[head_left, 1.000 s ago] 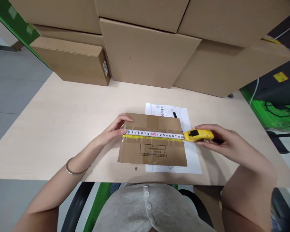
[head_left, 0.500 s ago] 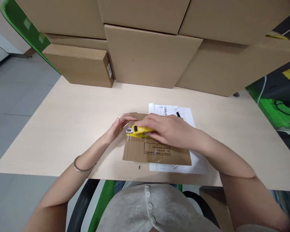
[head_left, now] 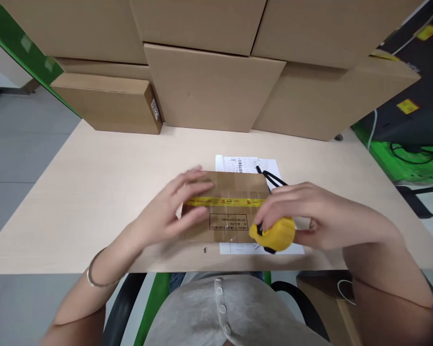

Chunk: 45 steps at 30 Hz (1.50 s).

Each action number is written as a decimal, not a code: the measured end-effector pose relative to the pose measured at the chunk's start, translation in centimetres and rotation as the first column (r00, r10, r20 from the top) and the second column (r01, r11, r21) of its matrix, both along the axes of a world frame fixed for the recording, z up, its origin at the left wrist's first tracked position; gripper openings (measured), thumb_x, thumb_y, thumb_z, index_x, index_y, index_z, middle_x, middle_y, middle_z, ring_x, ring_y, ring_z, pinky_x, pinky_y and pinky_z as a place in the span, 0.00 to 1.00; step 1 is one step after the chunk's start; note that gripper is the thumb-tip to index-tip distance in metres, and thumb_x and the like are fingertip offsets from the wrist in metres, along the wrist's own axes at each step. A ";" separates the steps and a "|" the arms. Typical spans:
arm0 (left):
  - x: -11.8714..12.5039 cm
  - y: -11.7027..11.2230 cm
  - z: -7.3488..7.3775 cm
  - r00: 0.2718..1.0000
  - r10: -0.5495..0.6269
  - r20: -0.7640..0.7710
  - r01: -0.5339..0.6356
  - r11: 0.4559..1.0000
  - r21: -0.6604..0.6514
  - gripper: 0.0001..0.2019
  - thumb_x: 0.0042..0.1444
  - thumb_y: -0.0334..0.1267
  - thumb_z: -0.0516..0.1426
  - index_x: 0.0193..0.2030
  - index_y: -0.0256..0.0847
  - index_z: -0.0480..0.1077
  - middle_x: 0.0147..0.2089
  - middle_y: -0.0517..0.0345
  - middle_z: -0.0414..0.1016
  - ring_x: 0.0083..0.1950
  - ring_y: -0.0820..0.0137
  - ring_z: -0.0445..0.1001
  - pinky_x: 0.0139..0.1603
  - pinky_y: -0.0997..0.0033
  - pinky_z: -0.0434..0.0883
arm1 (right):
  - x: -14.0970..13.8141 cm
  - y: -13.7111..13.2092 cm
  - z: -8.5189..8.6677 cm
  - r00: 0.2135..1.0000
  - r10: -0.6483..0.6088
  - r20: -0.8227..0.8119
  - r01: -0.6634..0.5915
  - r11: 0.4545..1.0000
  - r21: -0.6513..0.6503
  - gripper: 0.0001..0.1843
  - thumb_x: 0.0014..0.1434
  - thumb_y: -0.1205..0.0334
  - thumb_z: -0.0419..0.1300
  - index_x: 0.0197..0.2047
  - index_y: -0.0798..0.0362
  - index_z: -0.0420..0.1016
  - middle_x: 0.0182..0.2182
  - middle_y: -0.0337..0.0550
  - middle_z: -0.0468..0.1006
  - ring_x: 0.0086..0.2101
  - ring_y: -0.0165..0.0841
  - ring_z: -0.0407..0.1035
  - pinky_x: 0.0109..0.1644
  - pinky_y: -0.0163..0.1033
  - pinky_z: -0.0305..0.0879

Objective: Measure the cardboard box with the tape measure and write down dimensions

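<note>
Yellow, rounded tape measure with black parts is gripped in the right hand, fingers curled over its upper side. It is held over the near right corner of a flat brown cardboard carton; contact with the carton can't be told. A thin black strap is seen looped above the same hand.

Left hand is spread, nothing pinched, palm side turned toward the carton's left end. Fingers are motion-blurred; whether the cardboard is touched can't be told.

Carton is placed on the pale wood-grain tabletop, partly over printed white paper sheets. Its top is crossed lengthwise by a yellow printed tape strip; a black-outlined text stamp is printed on the near side of that. Tip of a slim black pen is seen on the sheets, just beyond the carton.

Larger plain brown cardboard boxes are stacked along the back.
</note>
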State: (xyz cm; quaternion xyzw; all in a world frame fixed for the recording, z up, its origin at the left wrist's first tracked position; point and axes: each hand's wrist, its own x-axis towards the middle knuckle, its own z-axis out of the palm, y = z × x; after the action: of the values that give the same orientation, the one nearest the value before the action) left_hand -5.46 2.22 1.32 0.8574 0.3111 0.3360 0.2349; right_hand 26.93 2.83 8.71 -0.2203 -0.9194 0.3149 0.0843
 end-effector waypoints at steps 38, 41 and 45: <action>5.8 -3.1 -1.0 0.835 -0.157 -0.528 0.356 0.885 0.300 0.27 0.65 0.40 0.58 0.71 0.54 0.65 0.44 0.52 0.73 0.53 0.54 0.73 0.58 0.55 0.68 | -1.2 14.0 -3.5 0.982 -0.130 0.137 0.105 0.979 0.176 0.15 0.52 0.79 0.53 0.37 0.51 0.72 0.36 0.42 0.78 0.39 0.35 0.67 0.44 0.39 0.58; 5.8 -3.2 -1.0 0.822 -0.158 -0.547 0.364 0.885 0.291 0.29 0.64 0.41 0.60 0.72 0.54 0.63 0.43 0.52 0.72 0.54 0.53 0.72 0.58 0.55 0.68 | -1.1 13.2 -2.6 0.978 -0.170 0.124 0.144 0.970 0.194 0.18 0.51 0.81 0.52 0.38 0.51 0.73 0.38 0.41 0.79 0.41 0.36 0.67 0.43 0.38 0.58; 5.7 -3.2 -1.0 0.815 -0.157 -0.557 0.365 0.886 0.285 0.30 0.64 0.40 0.60 0.73 0.55 0.63 0.43 0.53 0.72 0.53 0.55 0.73 0.58 0.55 0.68 | -1.3 10.3 -1.8 0.987 -0.140 0.080 0.118 0.964 0.239 0.22 0.49 0.82 0.52 0.41 0.51 0.74 0.40 0.42 0.79 0.42 0.37 0.67 0.44 0.39 0.59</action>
State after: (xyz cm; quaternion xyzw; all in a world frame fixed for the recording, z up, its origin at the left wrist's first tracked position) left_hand 0.24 -0.96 0.36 0.9794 0.1686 0.1095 0.0165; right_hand 25.66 13.09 6.93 -0.2832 -0.9367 0.1873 0.0855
